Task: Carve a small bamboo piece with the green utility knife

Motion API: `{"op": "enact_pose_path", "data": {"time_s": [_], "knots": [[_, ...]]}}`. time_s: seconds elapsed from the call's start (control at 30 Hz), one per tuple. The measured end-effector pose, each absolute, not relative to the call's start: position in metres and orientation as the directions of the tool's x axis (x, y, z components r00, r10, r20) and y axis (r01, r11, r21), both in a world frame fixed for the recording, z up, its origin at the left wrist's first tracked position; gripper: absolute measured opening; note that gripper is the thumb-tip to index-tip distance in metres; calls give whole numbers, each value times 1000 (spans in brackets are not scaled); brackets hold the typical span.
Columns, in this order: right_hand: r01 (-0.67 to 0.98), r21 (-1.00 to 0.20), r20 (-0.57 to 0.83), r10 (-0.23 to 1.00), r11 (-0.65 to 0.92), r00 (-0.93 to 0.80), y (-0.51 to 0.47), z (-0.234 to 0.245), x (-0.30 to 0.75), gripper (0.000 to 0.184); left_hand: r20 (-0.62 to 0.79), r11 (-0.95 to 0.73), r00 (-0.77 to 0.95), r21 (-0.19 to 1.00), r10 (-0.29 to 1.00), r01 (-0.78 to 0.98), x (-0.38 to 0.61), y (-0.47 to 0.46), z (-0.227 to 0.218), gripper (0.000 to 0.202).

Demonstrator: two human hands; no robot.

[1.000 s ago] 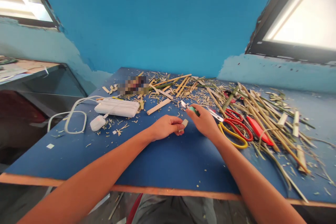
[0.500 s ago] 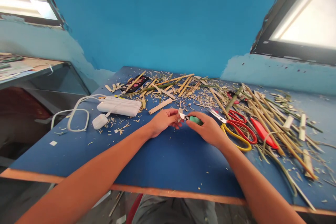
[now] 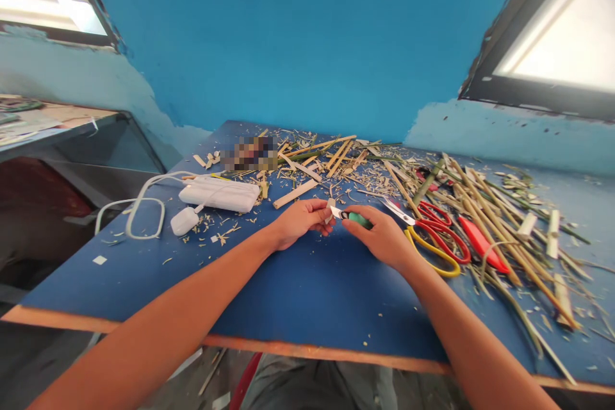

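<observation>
My left hand (image 3: 300,224) pinches a small pale piece of bamboo (image 3: 330,209) between thumb and fingers, just above the blue table. Closed around a green-handled cutter knife (image 3: 359,220) is my right hand (image 3: 382,237). The knife's short bright blade points left and meets the bamboo piece, or lies right beside it; the exact contact is too small to tell. Right of my right hand lie scissors with red handles (image 3: 444,234) and a pair of yellow handles (image 3: 435,256), partly overlapping.
A white power bank (image 3: 218,195) with a looped white cable (image 3: 129,221) and a white earbud case (image 3: 184,221) lies left. Bamboo strips (image 3: 295,193) and shavings spread across the back. More sticks (image 3: 509,237) and a red flat object (image 3: 483,245) lie right. The blue table (image 3: 307,314) has an orange-brown front edge.
Both hands stay almost in place with the bamboo piece and knife. The view has shifted very slightly. A blurred patch now covers the dark object at the back left.
</observation>
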State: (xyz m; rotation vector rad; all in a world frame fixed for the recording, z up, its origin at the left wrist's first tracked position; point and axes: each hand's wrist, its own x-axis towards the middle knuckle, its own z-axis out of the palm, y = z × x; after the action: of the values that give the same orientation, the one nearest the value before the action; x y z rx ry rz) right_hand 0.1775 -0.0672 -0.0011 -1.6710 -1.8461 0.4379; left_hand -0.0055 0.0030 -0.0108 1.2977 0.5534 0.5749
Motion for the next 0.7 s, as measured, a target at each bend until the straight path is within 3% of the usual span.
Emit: {"op": "enact_pose_path", "data": {"time_s": [0.4,0.7], "knots": [[833,-529,252,967,159,-24,-66,-7,174,35,-80,135,747,991,660,-13,-5,3,-14,28],[813,-563,283,959,148,21,-61,-5,169,35,-83,138,707,990,702,-20,-1,-1,-14,27]]}}
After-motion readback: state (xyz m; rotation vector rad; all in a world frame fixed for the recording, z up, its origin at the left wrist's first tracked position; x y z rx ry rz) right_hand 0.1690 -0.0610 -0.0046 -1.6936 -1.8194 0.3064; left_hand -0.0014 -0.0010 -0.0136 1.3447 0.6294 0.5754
